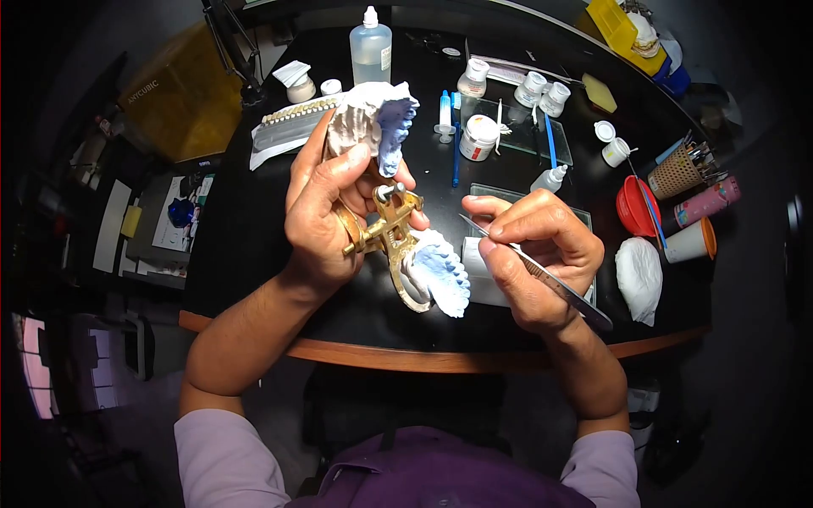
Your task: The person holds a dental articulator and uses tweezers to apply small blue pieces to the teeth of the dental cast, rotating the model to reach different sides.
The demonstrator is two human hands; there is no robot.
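Note:
My left hand (322, 212) is closed around a brass dental articulator (395, 229), held up over the front of the table and swung wide open. At its top sits a plaster dental cast (356, 123) with a bluish row of teeth, steadied by my thumb. The other dental cast (442, 275), pale blue with teeth, hangs at the lower end. To the right, my right hand (546, 250) pinches slim metal tweezers (580, 306), their fine tip pointing left toward the articulator. The tip is apart from both casts.
Glass slabs (555, 144) lie on the black table (398, 343), one partly behind my right hand. Around stand a clear bottle (371, 55), small white jars (483, 135), a red bowl (635, 207), a brush holder (675, 179) and a paper cup (690, 241). A crumpled white tissue (639, 279) lies far right.

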